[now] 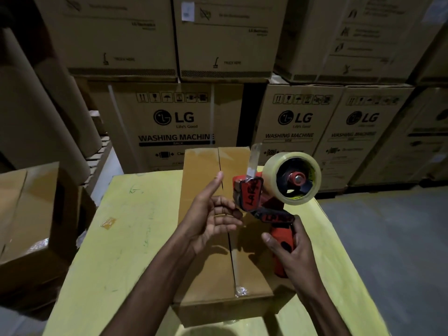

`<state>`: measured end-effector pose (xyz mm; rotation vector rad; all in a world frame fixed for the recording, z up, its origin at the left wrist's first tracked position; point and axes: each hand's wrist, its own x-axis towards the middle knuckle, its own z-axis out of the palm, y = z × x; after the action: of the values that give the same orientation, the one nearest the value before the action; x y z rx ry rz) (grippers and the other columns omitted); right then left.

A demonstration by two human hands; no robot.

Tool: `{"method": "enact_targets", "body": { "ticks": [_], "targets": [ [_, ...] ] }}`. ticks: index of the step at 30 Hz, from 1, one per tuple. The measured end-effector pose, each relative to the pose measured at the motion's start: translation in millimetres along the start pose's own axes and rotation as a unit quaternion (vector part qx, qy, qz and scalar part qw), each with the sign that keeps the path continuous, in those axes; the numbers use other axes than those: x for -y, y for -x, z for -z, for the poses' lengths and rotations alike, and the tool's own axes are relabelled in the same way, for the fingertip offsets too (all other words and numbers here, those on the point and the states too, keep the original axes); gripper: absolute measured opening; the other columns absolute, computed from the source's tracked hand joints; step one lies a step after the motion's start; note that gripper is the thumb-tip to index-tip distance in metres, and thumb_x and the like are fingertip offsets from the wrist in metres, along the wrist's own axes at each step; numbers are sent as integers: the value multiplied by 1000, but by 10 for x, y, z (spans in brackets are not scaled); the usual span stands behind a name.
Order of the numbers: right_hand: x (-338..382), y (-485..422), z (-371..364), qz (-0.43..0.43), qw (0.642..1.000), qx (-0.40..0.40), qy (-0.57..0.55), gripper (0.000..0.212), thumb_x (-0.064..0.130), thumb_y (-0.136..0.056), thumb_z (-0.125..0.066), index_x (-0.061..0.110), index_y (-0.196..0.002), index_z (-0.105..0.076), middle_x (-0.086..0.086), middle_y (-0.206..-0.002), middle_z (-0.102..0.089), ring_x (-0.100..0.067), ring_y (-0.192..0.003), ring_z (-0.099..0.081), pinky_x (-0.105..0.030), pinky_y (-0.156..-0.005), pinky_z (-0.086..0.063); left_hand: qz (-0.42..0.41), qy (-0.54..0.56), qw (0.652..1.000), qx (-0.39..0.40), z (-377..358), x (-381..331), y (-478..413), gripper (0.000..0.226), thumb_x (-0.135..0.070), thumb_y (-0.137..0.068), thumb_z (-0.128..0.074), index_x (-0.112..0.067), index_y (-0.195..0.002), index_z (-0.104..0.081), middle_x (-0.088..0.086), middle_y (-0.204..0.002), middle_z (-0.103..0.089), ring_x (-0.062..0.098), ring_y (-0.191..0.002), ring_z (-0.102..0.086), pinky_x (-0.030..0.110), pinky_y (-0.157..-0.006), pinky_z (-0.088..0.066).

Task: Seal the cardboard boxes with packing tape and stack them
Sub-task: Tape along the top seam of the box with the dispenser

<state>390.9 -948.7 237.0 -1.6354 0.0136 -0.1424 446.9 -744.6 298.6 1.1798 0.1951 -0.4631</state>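
Cardboard box: one, flaps closed, lying flat on the table in front of the person, under both forearms.
Seam of the box: one strip of clear tape runs along the near part of the middle seam and has a crumpled end at the near edge.
Tape dispenser: one, red, with black writing on it, held up above the box and tilted.
Tape roll: one, clear, sitting on the dispenser, on its right side.
Loose tape end: one short piece, standing up from the front of the dispenser.
Right hand: fingers and thumb are wrapped around the red handle of the dispenser.
Left hand: palm turned up, thumb stretched upward, four fingers loosely bent with their tips at the front of the dispenser. I cannot tell if they touch it.
Table: one, yellow top with some pen marks.
Tape scrap: one small piece stuck on the table, left of the box.
Brown box at the left: one, beside the table.
Washing machine boxes: three with a printed logo in the lower row behind the table, and at least three more stacked on top.
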Motion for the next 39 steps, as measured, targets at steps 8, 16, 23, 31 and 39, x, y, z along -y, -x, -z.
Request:
{"method": "enact_targets", "body": {
  "ticks": [8,16,23,31,39],
  "targets": [
    [-15,22,-6,38,999,-8,35,57,20,-81,-79,35,-130,-52,25,-120,-69,1,-115,-65,-17,-92,-54,57,-29,998,-5,155,46,-137,90,-87,-76,-56,0,-92,-68,21,-89,-75,26,-59,-71,33,-53,-60],
    [-52,29,-2,45,997,-13,55,59,19,-80,-79,25,-133,-53,20,-118,-71,-1,-111,-67,-14,-84,-54,56,-51,997,1,377,63,-145,28,-23,-98,-63,-11,-73,-65,19,-86,-76,21,-57,-73,23,-44,-56],
    [-65,4,-41,14,996,-15,87,41,48,-90,-69,28,-121,-50,18,-102,-69,-8,-94,-69,-27,-78,-57,61,-117,990,49,674,-151,-324,38,-28,-105,-56,-6,-86,-80,16,-79,-75,15,-57,-72,17,-40,-47],
    [-157,8,-321,-17,985,-22,172,45,55,-88,-59,40,-126,-40,8,-106,-67,-11,-90,-67,-21,-69,-54,46,-185,982,0,871,-330,-1086,18,-4,-98,-66,10,-94,-76,20,-77,-73,15,-52,-65,17,-45,-51],
    [-315,-476,-729,-27,972,-105,209,37,47,-97,-61,47,-123,-33,6,-108,-63,-19,-96,-62,-41,-81,-54,19,-203,978,-46,947,-770,-2022,10,-2,-97,-67,6,-96,-73,18,-77,-71,12,-48,-61,16,-43,-49]
  ]
}}
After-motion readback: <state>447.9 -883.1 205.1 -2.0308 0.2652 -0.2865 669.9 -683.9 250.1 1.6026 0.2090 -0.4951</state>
